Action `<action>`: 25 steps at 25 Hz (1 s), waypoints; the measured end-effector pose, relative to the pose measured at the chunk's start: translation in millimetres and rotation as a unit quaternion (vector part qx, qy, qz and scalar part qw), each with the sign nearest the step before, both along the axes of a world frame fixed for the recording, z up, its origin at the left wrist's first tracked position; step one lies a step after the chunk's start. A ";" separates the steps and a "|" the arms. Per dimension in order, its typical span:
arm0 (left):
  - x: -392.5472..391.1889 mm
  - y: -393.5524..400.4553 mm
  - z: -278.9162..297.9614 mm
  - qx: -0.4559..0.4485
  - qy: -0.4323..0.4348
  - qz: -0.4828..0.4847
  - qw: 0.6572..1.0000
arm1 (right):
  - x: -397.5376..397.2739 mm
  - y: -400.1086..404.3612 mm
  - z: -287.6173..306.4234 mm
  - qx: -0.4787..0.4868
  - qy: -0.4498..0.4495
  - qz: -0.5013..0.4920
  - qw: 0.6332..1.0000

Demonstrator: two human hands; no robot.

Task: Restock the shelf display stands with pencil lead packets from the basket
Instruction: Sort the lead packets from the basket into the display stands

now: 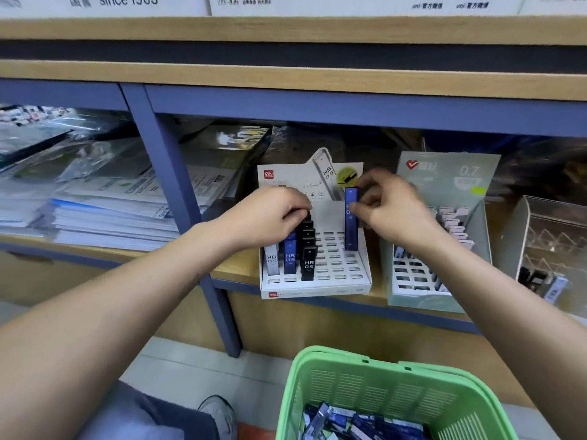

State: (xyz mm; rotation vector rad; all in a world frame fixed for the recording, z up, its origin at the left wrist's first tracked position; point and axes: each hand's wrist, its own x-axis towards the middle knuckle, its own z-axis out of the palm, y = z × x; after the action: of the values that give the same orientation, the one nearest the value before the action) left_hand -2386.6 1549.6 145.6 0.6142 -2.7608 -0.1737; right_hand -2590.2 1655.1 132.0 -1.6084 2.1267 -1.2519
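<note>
A white slotted display stand sits on the shelf at centre. Its left slots hold a grey, a blue and a row of black HB 0.5 lead packets. My left hand reaches over the back of that black row, fingers curled on a black packet there. My right hand pinches an upright blue lead packet whose lower end stands in a slot on the stand's right side. Below, a green basket holds several more blue packets.
A pale green 0.7 display stand with white packets stands to the right, then a clear plastic organiser. Stacked paper packs fill the left bay behind a blue shelf post. My knee and shoe show at bottom left.
</note>
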 end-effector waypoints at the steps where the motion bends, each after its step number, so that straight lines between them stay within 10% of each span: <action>1: -1.0 2.7 -3.6 -0.004 -0.019 -0.009 1.000 | 0.4 -3.5 -3.1 -0.007 0.003 -0.005 1.000; 8: -9.2 18.3 -18.3 -0.018 -0.268 0.029 0.963 | 8.2 -22.5 -14.0 -0.026 0.072 -0.031 0.997; 25: -12.0 4.3 -29.5 -0.025 -0.286 0.036 0.957 | 20.2 -50.5 -47.7 -0.070 0.142 0.017 0.987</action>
State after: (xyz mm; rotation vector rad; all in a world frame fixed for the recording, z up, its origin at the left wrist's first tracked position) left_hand -2398.6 1553.9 116.0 0.8619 -3.2706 0.1135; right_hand -2569.9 1604.6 84.3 -1.9793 2.2020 -1.2519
